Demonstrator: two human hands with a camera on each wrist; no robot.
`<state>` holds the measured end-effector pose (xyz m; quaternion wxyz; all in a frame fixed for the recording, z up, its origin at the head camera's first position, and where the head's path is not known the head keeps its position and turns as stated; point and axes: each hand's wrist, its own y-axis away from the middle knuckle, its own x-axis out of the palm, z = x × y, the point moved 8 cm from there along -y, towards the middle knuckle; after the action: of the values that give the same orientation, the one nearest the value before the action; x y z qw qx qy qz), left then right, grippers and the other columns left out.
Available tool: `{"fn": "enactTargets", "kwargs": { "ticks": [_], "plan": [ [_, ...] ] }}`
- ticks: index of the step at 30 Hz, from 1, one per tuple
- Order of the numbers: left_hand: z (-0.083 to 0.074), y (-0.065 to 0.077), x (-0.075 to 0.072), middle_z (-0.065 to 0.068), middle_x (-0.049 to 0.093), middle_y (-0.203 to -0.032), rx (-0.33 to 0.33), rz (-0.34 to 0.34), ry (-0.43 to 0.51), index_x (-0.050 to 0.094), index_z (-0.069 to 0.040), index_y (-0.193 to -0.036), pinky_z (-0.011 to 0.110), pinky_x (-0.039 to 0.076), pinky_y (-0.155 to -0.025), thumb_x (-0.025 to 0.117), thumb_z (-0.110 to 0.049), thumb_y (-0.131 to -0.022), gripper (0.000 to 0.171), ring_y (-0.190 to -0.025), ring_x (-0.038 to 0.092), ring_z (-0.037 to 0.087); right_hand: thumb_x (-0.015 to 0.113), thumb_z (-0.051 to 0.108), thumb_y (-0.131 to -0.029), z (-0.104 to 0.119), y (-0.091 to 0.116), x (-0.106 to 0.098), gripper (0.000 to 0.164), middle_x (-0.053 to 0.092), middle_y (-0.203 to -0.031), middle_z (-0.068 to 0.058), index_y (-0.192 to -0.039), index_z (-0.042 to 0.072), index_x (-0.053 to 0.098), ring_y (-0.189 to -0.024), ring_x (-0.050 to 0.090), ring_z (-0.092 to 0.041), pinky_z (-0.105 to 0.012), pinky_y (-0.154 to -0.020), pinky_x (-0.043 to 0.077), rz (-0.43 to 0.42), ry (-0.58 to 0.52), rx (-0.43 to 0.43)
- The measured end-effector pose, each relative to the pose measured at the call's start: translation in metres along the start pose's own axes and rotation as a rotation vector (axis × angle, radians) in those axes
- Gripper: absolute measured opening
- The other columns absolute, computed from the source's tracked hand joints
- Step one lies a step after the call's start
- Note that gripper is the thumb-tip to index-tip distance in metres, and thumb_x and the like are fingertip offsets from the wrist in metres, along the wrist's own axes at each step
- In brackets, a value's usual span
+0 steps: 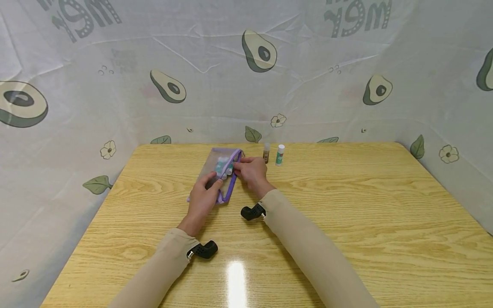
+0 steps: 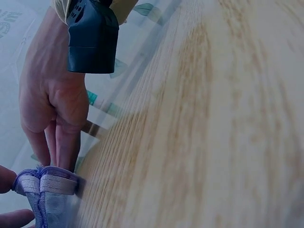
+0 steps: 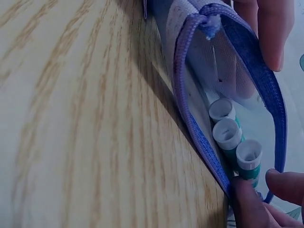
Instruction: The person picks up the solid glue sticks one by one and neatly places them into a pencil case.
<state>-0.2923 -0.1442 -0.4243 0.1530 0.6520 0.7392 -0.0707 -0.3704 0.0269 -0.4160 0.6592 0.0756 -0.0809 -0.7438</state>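
Note:
A clear mesh zip pouch (image 1: 206,164) with purple trim lies on the table, its zipped side gaping. My left hand (image 1: 204,195) holds the upper edge of that opening; its fingers (image 3: 275,33) show beyond the purple rim in the right wrist view. Inside are several glue sticks (image 3: 227,134), green with white hollow ends facing the opening. At the far corner of the opening, my right hand (image 1: 252,172) pinches a glue stick (image 3: 249,154) between thumb and finger, beside the others. Its fingers also lie right at the pouch rim.
Behind my right hand stand a small brown bottle (image 1: 266,154) with a clear cap and an upright green glue stick (image 1: 280,155) with a white cap. A hanging cloth (image 1: 215,98) printed with avocados borders the wooden table (image 1: 346,214) at the back and sides.

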Motion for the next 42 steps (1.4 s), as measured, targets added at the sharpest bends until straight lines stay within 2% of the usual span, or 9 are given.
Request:
{"fn": "enactTargets", "kwargs": {
  "ticks": [6, 17, 22, 30, 37, 42],
  "plan": [
    [-0.0003, 0.0008, 0.0002, 0.011, 0.048, -0.165, 0.000, 0.006, 0.007, 0.053, -0.013, -0.157, 0.050, 0.030, -0.131, 0.059, -0.034, -0.107, 0.054, -0.161, 0.034, 0.029, 0.076, -0.001, -0.093, 0.0000, 0.0014, 0.0009, 0.037, 0.073, -0.129, -0.023, -0.130, -0.006, 0.072, -0.113, 0.077, -0.034, -0.036, -0.093, 0.064, 0.019, 0.009, -0.008],
    [-0.0023, 0.0009, 0.0007, 0.011, 0.048, -0.165, -0.002, 0.004, 0.002, 0.053, -0.013, -0.156, 0.050, 0.030, -0.131, 0.060, -0.034, -0.107, 0.054, -0.160, 0.034, 0.030, 0.076, -0.006, -0.091, 0.0009, 0.0028, -0.0017, 0.031, 0.078, -0.117, -0.023, -0.121, -0.004, 0.077, -0.104, 0.080, -0.028, -0.035, -0.088, 0.065, -0.009, 0.026, -0.045],
    [-0.0025, 0.0016, 0.0009, 0.011, 0.048, -0.165, -0.007, 0.000, 0.006, 0.053, -0.012, -0.156, 0.048, 0.029, -0.132, 0.061, -0.034, -0.106, 0.056, -0.161, 0.033, 0.028, 0.077, -0.003, -0.090, 0.0021, 0.0041, -0.0042, 0.028, 0.077, -0.122, -0.018, -0.119, -0.003, 0.078, -0.093, 0.076, -0.018, -0.031, -0.085, 0.065, -0.042, 0.052, -0.052],
    [-0.0026, 0.0019, 0.0009, 0.010, 0.046, -0.167, -0.017, 0.005, 0.011, 0.053, -0.013, -0.157, 0.048, 0.027, -0.133, 0.061, -0.035, -0.106, 0.056, -0.162, 0.031, 0.027, 0.075, -0.002, -0.090, 0.0026, 0.0058, -0.0025, 0.030, 0.076, -0.127, -0.018, -0.120, -0.002, 0.078, -0.099, 0.077, -0.019, -0.033, -0.090, 0.065, -0.018, 0.041, -0.049],
    [-0.0023, 0.0008, 0.0003, 0.011, 0.044, -0.168, -0.017, 0.006, 0.001, 0.053, -0.014, -0.157, 0.047, 0.026, -0.133, 0.061, -0.035, -0.106, 0.056, -0.162, 0.030, 0.027, 0.076, 0.003, -0.090, 0.0067, 0.0080, -0.0016, 0.024, 0.080, -0.113, -0.016, -0.114, 0.001, 0.082, -0.082, 0.074, -0.012, -0.026, -0.077, 0.064, -0.031, 0.132, -0.082],
    [-0.0023, 0.0005, 0.0005, 0.011, 0.041, -0.170, -0.030, 0.009, 0.001, 0.051, -0.015, -0.158, 0.047, 0.025, -0.133, 0.062, -0.036, -0.105, 0.058, -0.163, 0.029, 0.027, 0.074, 0.002, -0.092, 0.0055, 0.0091, 0.0001, 0.023, 0.081, -0.105, -0.018, -0.113, -0.001, 0.081, -0.080, 0.076, -0.014, -0.028, -0.076, 0.065, -0.024, 0.098, -0.065]
  ]
}}
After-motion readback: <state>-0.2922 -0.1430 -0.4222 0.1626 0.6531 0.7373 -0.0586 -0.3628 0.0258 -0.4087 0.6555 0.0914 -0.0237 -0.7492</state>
